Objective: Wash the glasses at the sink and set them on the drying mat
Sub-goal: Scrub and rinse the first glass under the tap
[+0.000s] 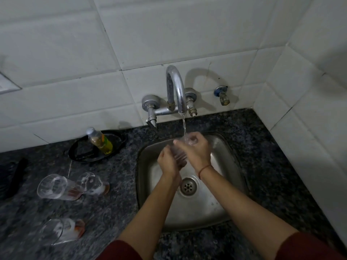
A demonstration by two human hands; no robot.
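Observation:
Over the steel sink (pixel 227 158) I hold a clear glass (pixel 179 153) under running water from the curved tap (pixel 175 89). My left hand (pixel 168 163) grips its lower end and my right hand (pixel 195 149) wraps its upper end, where the stream lands. Three more glasses stand on the dark granite counter to the left: one (pixel 53 186) with brown residue, a soapy one (pixel 92 182) right beside it, and a soapy one (pixel 61 231) nearer to me. No drying mat is in view.
A black oval dish (pixel 82 152) holding a bottle of yellow-green liquid (pixel 100 140) sits at the back left of the counter. A dark object (pixel 13 177) lies at the far left edge. Tiled walls close in behind and on the right, with a small valve (pixel 222 94).

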